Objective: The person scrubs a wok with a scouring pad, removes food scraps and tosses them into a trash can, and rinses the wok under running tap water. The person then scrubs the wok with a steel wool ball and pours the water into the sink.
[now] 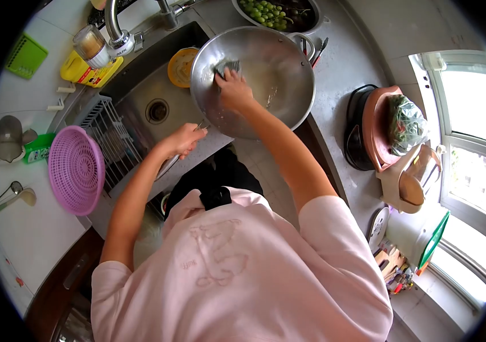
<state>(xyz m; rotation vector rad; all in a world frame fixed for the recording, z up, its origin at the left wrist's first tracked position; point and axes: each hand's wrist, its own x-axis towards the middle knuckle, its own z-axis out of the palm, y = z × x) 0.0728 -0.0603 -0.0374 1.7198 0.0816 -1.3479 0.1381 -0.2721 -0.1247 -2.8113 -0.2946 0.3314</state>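
A large metal wok [277, 74] is tilted at the edge of the sink, its inside facing up with some small residue on the surface. My left hand [185, 141] is closed around the wok's long handle [166, 166], which points back toward my body. Inside the wok, my right hand [235, 91] presses a dark grey-green scrubbing pad [227, 67] against the upper left wall. The fingers of that hand are curled over the pad and partly hide it.
Left of the wok, the sink [140, 91] holds a yellow bowl [182, 67] and a grey dish rack [112, 134]. A purple colander [76, 170] stands at the left. Behind are a faucet [118, 35] and a basin of green grapes [268, 12]. A plastic-wrapped bundle of greens [407, 125] sits at right.
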